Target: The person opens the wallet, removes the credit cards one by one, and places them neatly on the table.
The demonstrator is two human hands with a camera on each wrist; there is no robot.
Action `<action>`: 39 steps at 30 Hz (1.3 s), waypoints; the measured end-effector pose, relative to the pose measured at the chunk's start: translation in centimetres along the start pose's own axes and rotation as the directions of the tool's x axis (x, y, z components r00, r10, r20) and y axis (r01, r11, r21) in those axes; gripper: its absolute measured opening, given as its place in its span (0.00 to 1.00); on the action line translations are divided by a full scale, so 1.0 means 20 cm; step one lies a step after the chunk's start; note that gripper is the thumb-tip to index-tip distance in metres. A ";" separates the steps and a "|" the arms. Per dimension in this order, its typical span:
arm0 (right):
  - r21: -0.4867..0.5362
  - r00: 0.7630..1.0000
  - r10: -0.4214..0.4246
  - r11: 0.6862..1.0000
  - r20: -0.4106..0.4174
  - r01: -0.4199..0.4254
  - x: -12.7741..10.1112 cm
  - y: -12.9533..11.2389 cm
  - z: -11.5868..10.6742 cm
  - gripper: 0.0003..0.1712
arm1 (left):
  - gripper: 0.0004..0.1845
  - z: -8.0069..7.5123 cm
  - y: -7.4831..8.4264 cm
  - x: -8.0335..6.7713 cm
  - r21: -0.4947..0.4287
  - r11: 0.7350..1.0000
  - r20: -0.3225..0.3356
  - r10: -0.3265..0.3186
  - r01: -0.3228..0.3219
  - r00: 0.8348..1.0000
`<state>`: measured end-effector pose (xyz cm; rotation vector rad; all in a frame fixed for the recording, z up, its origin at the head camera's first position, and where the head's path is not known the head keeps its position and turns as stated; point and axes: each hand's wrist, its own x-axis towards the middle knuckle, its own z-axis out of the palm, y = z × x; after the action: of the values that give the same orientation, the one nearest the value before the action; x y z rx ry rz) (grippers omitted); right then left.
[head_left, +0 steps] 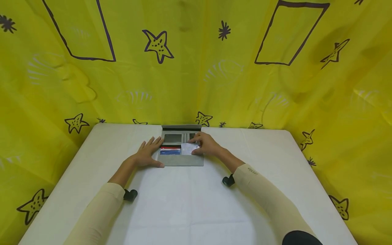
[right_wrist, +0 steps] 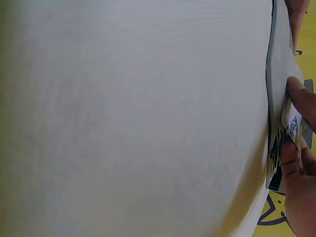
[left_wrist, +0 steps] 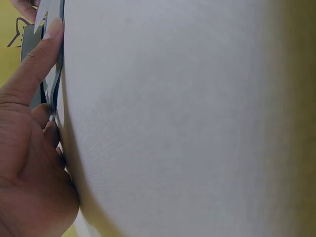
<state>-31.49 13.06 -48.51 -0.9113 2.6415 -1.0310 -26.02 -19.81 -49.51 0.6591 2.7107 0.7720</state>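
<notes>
Here right hand point(head_left: 207, 145) fingers pinch a white card point(head_left: 189, 148), print unreadable, left hand point(head_left: 149, 154) flat on wallet point(head_left: 181, 160)

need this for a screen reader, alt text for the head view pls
Two hands work on an open grey wallet on a white table: the left hand rests flat beside it, the right hand pinches a white card at its slots. Yellow star-printed cloth surrounds the table.

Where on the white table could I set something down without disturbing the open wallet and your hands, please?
The table is bare in front of the wallet, between the two forearms, and in wide strips beyond each arm, toward the left and right edges. It is crowded at the far middle: the left hand rests beside the wallet and the right hand pinches a white card.
</notes>
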 end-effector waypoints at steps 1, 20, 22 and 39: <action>-0.003 1.000 0.000 1.000 -0.002 0.000 0.00 0.00 0.00 0.27 | 0.63 0.00 0.00 0.00 -0.001 1.000 0.000 0.000 0.000 1.000; 0.017 0.999 0.026 1.000 -0.026 -0.025 -0.03 0.01 -0.01 0.36 | 0.63 0.00 0.00 -0.01 0.003 1.000 -0.001 0.012 -0.012 1.000; 0.020 1.000 0.025 0.999 -0.014 -0.024 -0.02 0.01 -0.01 0.39 | 0.63 0.00 0.00 0.00 0.001 1.000 -0.002 0.012 -0.012 1.000; -0.050 0.999 0.034 0.998 -0.006 -0.034 -0.01 0.00 -0.03 0.34 | 0.63 0.00 0.01 -0.01 -0.006 1.000 -0.009 0.010 -0.010 1.000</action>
<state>-31.46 13.52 -48.09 -0.8718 2.6894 -0.9648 -25.78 -19.73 -49.29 0.6697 2.7142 0.7867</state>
